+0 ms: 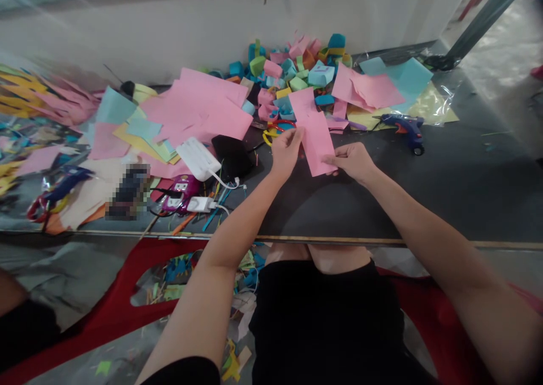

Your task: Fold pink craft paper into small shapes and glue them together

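Observation:
Between my two hands is a pink sheet of paper (316,145), held tilted above the dark tabletop. My left hand (286,150) pinches its left edge, thumb on top. At the lower right corner, my right hand (350,160) has its fingers closed on the same sheet. Just behind my left hand lie scissors with red and yellow handles (271,133), their blades not visible. Behind the sheet is another pink paper piece (302,99); whether it is joined to the held sheet I cannot tell.
Folded paper pieces (297,71) pile against the wall. A blue glue gun (403,126) lies right, another glue gun (70,181) left. Large pink sheets (203,108), a white charger (198,158) and a purple power strip (182,193) crowd the left. Paper scraps (231,362) litter the floor.

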Demonstrator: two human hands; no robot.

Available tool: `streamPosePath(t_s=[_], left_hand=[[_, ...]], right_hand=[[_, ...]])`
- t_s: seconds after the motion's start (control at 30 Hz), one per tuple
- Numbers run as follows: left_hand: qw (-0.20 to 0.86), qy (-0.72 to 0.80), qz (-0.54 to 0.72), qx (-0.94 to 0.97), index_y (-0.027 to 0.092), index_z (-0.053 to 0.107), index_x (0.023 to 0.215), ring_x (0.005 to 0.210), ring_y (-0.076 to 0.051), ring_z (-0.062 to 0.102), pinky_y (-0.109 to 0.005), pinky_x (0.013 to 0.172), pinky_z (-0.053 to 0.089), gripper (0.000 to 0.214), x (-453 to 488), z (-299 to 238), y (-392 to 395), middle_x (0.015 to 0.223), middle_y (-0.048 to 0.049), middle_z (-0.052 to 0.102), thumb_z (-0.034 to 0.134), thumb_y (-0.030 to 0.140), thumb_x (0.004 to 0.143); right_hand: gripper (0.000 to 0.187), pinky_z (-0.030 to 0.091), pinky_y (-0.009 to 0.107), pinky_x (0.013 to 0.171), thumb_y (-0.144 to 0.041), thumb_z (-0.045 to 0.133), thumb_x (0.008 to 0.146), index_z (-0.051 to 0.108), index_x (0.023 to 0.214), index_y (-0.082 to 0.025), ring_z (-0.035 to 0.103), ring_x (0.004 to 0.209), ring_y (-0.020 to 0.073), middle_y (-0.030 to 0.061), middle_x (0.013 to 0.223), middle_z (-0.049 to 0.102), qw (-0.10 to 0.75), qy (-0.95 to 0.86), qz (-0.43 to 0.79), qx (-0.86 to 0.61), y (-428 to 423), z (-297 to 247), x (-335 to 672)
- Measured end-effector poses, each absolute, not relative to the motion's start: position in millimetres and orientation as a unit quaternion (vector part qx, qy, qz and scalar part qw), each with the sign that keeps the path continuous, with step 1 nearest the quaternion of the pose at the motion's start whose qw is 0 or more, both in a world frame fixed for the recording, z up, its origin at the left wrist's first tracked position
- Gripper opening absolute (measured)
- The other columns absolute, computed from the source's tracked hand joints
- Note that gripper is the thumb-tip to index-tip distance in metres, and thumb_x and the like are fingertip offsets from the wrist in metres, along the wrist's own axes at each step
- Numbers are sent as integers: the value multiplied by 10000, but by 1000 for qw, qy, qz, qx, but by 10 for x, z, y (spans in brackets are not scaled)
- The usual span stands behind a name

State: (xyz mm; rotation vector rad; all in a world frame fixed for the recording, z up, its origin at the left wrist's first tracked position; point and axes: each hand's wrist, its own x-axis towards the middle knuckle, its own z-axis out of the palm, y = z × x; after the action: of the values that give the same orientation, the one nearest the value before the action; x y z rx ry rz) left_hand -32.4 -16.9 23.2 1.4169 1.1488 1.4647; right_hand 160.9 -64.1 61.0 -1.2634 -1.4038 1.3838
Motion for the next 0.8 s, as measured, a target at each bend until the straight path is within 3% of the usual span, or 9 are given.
streamPosePath(t_s=[0.17,0.3,0.53,0.8], left_hand=[[486,428,458,609,190,648,736,447,-85,488,-240,408,390,536,-267,239,-218,614,7,600,792,700,815],[424,438,462,644,193,623,666,533,-96,512,-240,475,383,509,-255,255,-263,609,6,590,779,640,853],[342,459,490,657,202,565,618,568,-103,458,-249,515,310,525,-316,295,-262,564,32,494,768,617,868],[334,467,493,653,213,572,629,556,-107,409,-258,516,296,520,-291,307,-290,554,40,467,755,637,869]], right_hand=[[398,623,289,532,-543,963,630,776,671,-194,746,608,190,70,685,772,433,-527,534,-500,-592,543,1634],[366,635,271,542,-496,959,674,782,680,-176,773,632,201,87,684,773,414,-518,551,-506,-563,544,1640],[421,617,191,493,-483,1017,586,746,643,-166,766,588,173,81,655,764,404,-473,579,-527,-578,608,1601],[415,668,249,578,-487,975,680,751,710,-139,808,694,233,142,706,782,390,-503,577,-512,-572,586,1630]])
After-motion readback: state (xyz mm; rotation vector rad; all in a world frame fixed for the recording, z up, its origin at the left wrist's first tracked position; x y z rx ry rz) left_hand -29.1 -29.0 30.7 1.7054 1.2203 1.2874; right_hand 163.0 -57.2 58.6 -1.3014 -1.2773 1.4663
